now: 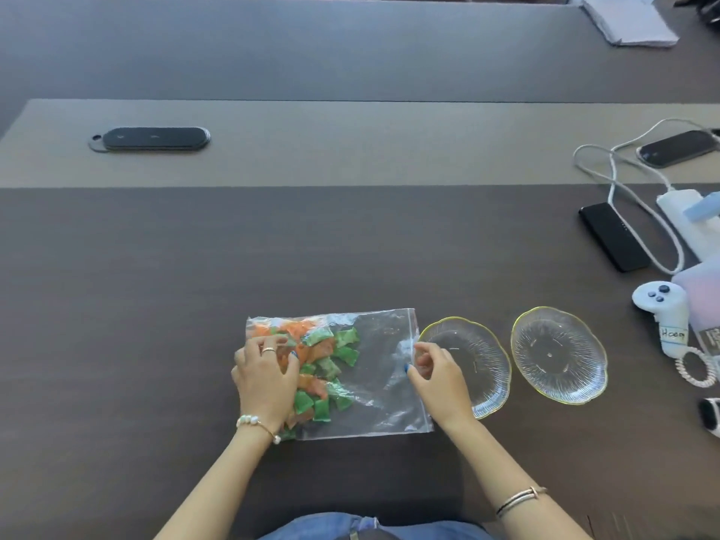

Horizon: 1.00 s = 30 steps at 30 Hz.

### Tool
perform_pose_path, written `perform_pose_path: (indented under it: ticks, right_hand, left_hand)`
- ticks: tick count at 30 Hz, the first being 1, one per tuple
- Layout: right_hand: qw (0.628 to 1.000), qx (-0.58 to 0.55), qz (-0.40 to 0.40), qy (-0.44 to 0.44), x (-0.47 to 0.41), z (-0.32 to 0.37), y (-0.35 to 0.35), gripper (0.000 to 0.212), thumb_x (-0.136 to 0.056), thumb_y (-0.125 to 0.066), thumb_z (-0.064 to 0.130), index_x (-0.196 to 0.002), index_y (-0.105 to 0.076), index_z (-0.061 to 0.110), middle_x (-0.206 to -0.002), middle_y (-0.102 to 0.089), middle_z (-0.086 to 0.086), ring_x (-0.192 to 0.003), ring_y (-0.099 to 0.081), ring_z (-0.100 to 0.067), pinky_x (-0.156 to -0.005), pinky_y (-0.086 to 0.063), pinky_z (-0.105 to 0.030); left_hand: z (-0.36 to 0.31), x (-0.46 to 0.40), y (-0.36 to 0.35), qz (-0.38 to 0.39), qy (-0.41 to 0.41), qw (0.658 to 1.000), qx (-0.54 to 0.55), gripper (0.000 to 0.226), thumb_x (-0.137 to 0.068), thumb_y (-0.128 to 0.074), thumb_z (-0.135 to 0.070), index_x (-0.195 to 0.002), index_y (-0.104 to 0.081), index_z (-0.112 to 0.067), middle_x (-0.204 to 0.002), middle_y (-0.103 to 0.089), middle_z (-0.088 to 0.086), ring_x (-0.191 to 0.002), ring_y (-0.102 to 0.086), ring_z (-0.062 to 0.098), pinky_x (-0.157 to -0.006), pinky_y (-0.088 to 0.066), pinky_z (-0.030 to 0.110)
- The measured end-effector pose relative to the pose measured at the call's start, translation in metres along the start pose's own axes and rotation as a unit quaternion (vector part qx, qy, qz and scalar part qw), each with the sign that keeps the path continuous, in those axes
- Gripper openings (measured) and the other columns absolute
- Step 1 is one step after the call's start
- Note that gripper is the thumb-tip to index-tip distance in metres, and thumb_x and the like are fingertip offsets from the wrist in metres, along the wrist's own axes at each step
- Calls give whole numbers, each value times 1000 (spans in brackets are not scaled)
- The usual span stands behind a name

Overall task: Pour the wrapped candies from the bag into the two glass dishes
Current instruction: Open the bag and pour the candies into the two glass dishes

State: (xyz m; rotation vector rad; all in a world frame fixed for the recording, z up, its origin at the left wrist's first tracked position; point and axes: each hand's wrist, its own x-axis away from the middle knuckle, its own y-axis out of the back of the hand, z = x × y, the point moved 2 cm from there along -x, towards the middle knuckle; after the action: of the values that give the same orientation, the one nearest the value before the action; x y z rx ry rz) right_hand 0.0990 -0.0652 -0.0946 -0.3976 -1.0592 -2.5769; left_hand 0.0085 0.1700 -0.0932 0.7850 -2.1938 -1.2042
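A clear zip bag [382, 383] lies flat on the dark table, its zip edge to the right. Several green and orange wrapped candies [325, 364] are heaped in its left half. My left hand [265, 378] rests flat on the candy end of the bag, fingers spread. My right hand [438, 374] pinches the bag's zip edge near its middle. Two empty glass dishes with gold rims stand to the right: the near dish [483, 360], partly behind my right hand, and the far dish [559, 354].
At the right edge lie a white controller [662, 309], a spiral hair tie [697, 368], a black power bank [613, 235], a white cable [631, 196] and a phone [678, 148]. A black flat device [156, 138] sits far left on the lighter strip.
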Motion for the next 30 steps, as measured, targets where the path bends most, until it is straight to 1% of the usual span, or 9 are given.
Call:
perform_pose_path:
  ticks: [6,10,14,17,20,23,25,28,30]
  right_hand:
    - [998,45,-42,-16,-4,12,-14,33,-81,-60,13,-113,-57,17,-78,-59,3,-75,-55,-19,-73,-43,-32]
    - [995,86,-50,-32,-2,20,-24,35,-80,-57,11,-115,-54,15,-81,-66,2,-82,-61,-29,-78,-46,-38]
    - [995,80,-45,-34,4,27,-36,36,-82,-57,12,-117,-57,15,-88,-70,-1,-87,-64,-30,-80,-47,-38]
    - [999,46,-13,-17,8,33,-42,25,-84,-55,10,-107,-64,12,-101,-67,-6,-94,-62,-26,-82,-45,-33]
    - [1000,1,15,18,11,45,-44,21,-86,-53,7,-99,-67,15,-100,-64,-8,-88,-59,-19,-84,-46,-31]
    - [998,-28,11,48,13,58,-42,19,-88,-51,9,-94,-65,21,-95,-61,-6,-82,-59,-18,-78,-48,-31]
    - [996,-57,9,64,14,65,-40,23,-88,-49,10,-89,-62,29,-95,-60,-5,-79,-62,-21,-76,-53,-38]
    - [994,-70,7,83,17,72,-34,31,-89,-48,10,-84,-57,39,-96,-60,-6,-77,-62,-23,-72,-56,-41]
    - [992,-93,0,88,17,75,-29,27,-90,-47,9,-89,-61,31,-98,-60,-9,-76,-61,-25,-61,-56,-31]
  left_hand:
    - [32,-10,8,65,91,994,21,58,-83,-56,-36,-135,-39,-15,-134,-39,14,-125,-33,35,-101,-30,49]
    - [30,-9,5,77,63,993,57,67,-84,-57,-32,-141,-27,-12,-133,-40,19,-123,-34,35,-100,-33,43]
    - [39,-21,7,89,130,974,164,80,-74,-71,-27,-138,-28,-5,-131,-46,22,-122,-42,36,-100,-37,42]
    - [49,-29,8,133,182,951,211,67,-72,-74,-30,-124,-41,-3,-116,-59,16,-108,-56,31,-83,-44,34]
    - [50,-29,10,167,138,956,196,41,-81,-63,-33,-107,-54,-3,-106,-60,13,-98,-57,29,-71,-40,33]
    - [52,-16,9,168,69,964,195,27,-93,-41,-33,-103,-51,-10,-106,-53,12,-96,-51,24,-77,-37,34]
    - [53,-10,9,152,47,967,198,23,-96,-32,-29,-98,-50,-14,-102,-53,10,-91,-50,22,-76,-36,34]
    - [54,-8,12,121,69,961,239,23,-96,-31,-20,-104,-52,-14,-102,-59,7,-91,-53,25,-76,-37,36]
    - [50,-9,17,108,109,946,285,27,-95,-35,-17,-115,-53,-13,-100,-61,6,-90,-55,25,-79,-43,40]
